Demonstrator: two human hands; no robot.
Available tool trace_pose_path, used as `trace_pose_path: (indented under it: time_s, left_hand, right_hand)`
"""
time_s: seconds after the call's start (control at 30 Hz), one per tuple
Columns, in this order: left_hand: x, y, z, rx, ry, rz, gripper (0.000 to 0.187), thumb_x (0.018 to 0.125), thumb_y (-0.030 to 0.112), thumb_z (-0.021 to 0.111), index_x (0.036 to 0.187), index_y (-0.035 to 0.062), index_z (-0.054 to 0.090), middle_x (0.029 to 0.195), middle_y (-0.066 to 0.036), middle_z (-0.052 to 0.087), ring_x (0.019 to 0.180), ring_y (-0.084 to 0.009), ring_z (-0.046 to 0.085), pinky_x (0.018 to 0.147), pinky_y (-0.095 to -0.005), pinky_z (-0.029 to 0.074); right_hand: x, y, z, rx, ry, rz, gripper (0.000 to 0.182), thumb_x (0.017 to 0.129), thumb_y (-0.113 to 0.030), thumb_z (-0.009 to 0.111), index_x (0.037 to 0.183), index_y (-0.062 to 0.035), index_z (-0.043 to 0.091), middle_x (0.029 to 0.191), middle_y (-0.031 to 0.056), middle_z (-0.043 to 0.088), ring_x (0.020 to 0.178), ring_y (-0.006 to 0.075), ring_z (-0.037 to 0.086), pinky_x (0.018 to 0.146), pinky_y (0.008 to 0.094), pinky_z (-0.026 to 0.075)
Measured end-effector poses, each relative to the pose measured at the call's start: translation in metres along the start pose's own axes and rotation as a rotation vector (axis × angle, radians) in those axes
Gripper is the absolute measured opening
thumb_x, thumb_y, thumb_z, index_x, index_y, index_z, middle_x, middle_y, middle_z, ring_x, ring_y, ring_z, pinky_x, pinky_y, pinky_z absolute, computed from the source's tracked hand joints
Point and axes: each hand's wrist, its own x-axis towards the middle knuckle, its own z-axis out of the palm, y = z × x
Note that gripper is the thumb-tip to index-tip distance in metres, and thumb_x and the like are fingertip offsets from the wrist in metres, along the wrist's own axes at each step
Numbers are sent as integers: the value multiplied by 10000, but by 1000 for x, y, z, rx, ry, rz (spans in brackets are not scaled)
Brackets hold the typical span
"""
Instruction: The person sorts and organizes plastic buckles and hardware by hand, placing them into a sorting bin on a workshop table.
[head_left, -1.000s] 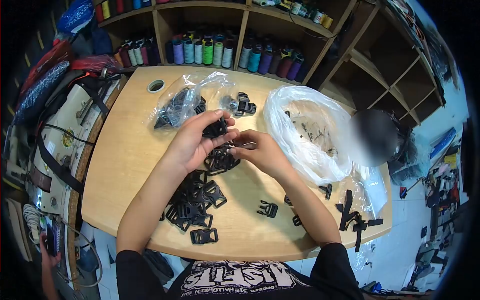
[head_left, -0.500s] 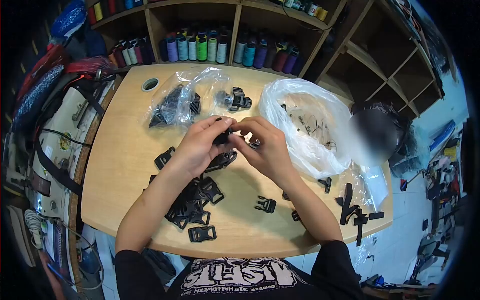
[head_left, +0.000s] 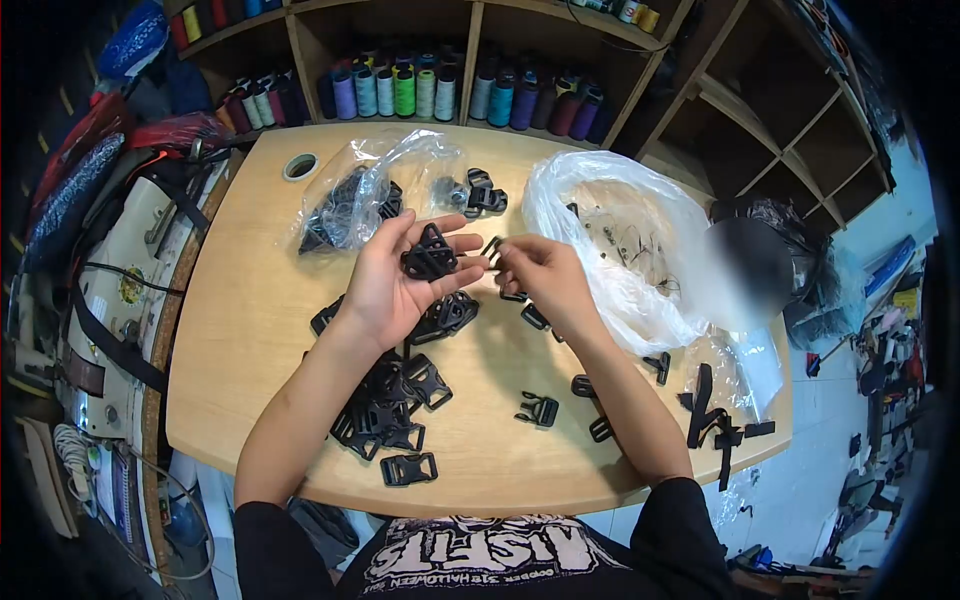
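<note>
Palm up, my left hand has its fingers spread, with several small black plastic pieces resting on it. My right hand pinches one thin black buckle piece just right of the left fingertips. Below my left hand lies a pile of black buckles, partly behind my left forearm. A single pronged buckle lies between my forearms, and a few black pieces lie near my right forearm.
Clear bag of black parts, buckles and tape roll at the table's back. Open white plastic bag with small parts, right; black straps near the right edge. Thread spools on the shelf; sewing machine left.
My hands have moved apart. My left hand has opened palm up, showing the black pieces on it, and my right hand has drawn away with one thin piece.
</note>
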Motion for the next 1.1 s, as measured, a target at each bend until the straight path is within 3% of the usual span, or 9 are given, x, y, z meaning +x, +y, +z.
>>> trace_pose_path:
  time_s: [0.1,0.2,0.37,0.5,0.6,0.73,0.87,1.03,1.1]
  left_hand:
    - [-2,1,4,-50,27,-4,566,1017,357,324,1294,-127,417,1174,-281,583,1045,-373,640,941,-425,548]
    - [0,-1,2,-76,23,-2,538,1017,337,328,1281,-120,428,1174,-281,578,1061,-381,631,965,-438,536]
    - [-3,-2,7,-93,51,6,490,1022,307,335,1266,-103,445,1171,-239,588,1073,-365,626,963,-458,533]
    - [-5,-6,6,-98,4,-17,424,1026,302,358,1240,-38,494,1198,-151,594,1052,-315,635,913,-460,551]
    - [-9,-8,17,10,132,15,420,1032,312,310,1210,-25,488,1106,-177,612,1057,-311,637,905,-434,551]
    - [-7,-4,4,-54,-86,-61,399,1032,301,322,1206,-11,499,1101,-157,625,1054,-271,640,868,-394,564]
    - [-6,-6,5,-53,-11,11,403,1012,289,360,1208,-23,525,1095,-122,633,1042,-215,632,943,-404,526]
    - [-5,-3,6,-93,13,20,435,974,198,370,1252,-130,436,1119,-264,588,1092,-373,604,1010,-455,499]
    - [-5,-3,8,-55,36,39,438,973,197,377,1255,-134,432,1119,-265,586,1094,-375,602,1008,-453,502]
  right_hand:
    - [-2,1,10,-76,-191,19,298,944,-160,594,1103,88,641,815,87,683,702,111,652,627,242,518]
    - [-8,-5,21,-338,-137,-102,287,925,-109,571,1162,33,644,887,116,716,729,135,675,685,280,543]
    - [-20,-17,29,-223,88,-294,296,943,-151,583,1185,15,623,904,145,702,805,187,697,699,299,559]
    - [-32,-29,34,-638,-20,-806,469,736,-121,776,1182,-103,632,1312,163,479,1149,332,531,1006,441,411]
    - [-34,-27,47,-724,43,-899,455,721,-102,778,1154,-96,638,1294,178,490,1218,370,454,1009,452,404]
    - [-32,-25,42,-458,-2,-744,294,728,-84,777,1007,-70,686,1251,124,551,1139,308,539,957,404,450]
    - [-23,-31,34,-92,-52,-529,199,826,-97,727,1017,-52,694,1108,76,667,1070,204,598,893,355,478]
    - [-12,-33,16,165,43,-152,351,924,-138,656,1192,81,599,912,96,708,710,126,659,627,232,522]
    - [-7,-24,10,84,36,-95,353,932,-128,634,1216,77,590,912,102,708,735,132,669,635,242,527]
